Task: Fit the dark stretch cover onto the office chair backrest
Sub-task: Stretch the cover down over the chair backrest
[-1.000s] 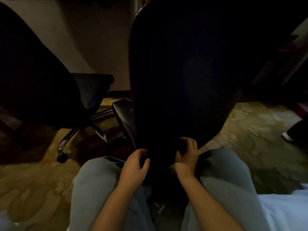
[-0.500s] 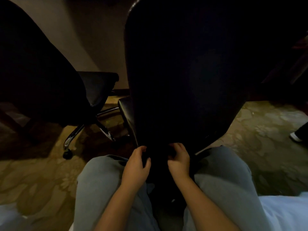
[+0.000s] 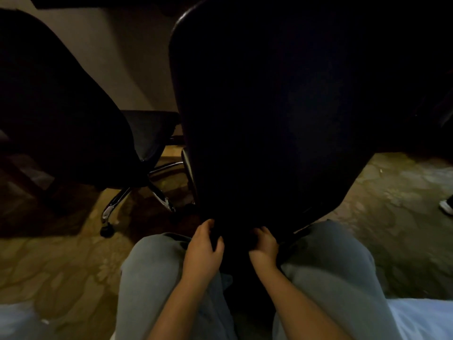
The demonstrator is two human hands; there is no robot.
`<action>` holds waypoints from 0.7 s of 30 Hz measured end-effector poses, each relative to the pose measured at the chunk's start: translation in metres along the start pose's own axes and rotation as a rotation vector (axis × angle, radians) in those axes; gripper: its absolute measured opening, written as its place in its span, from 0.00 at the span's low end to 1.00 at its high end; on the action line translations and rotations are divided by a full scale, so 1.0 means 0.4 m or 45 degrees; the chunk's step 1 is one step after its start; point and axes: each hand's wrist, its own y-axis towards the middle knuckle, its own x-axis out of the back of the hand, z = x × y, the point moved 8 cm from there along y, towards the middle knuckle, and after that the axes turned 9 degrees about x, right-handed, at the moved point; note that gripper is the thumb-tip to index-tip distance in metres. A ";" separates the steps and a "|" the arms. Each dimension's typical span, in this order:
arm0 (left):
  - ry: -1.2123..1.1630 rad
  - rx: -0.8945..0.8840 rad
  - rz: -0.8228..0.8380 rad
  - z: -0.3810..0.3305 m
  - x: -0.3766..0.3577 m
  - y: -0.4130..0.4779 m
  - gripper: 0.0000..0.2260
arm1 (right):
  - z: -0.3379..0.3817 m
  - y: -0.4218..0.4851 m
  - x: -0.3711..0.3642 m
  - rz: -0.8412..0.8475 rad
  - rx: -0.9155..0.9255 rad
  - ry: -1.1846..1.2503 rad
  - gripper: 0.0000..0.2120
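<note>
The office chair backrest [image 3: 269,106] fills the middle of the view, seen from behind, with the dark stretch cover [image 3: 245,217] over it; in the dim light the fabric and the backrest cannot be told apart. My left hand [image 3: 203,251] grips the cover's lower edge at the bottom left of the backrest, fingers curled over it. My right hand [image 3: 264,246] holds the same edge a little to the right, its fingertips hidden in the dark fabric. My knees in grey trousers flank both hands.
A second dark office chair [image 3: 73,114] stands to the left, its chrome base [image 3: 137,192] and castor on the patterned carpet [image 3: 61,261]. A pale wall [image 3: 110,57] rises behind. A person's white shoe [image 3: 446,207] shows at the right edge.
Both hands have drawn closer together along the cover's bottom edge and sit slightly lower. The view has shifted a little to the left.
</note>
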 end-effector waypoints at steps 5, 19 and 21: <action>0.062 0.013 0.007 0.010 -0.008 0.000 0.25 | 0.061 0.020 0.061 -0.087 0.199 0.098 0.11; 0.071 0.068 0.060 0.018 -0.008 0.005 0.27 | -0.039 0.040 -0.036 0.026 0.044 -0.161 0.09; 0.074 0.069 0.072 0.019 -0.010 0.004 0.27 | -0.024 0.030 -0.022 -0.035 0.001 -0.094 0.07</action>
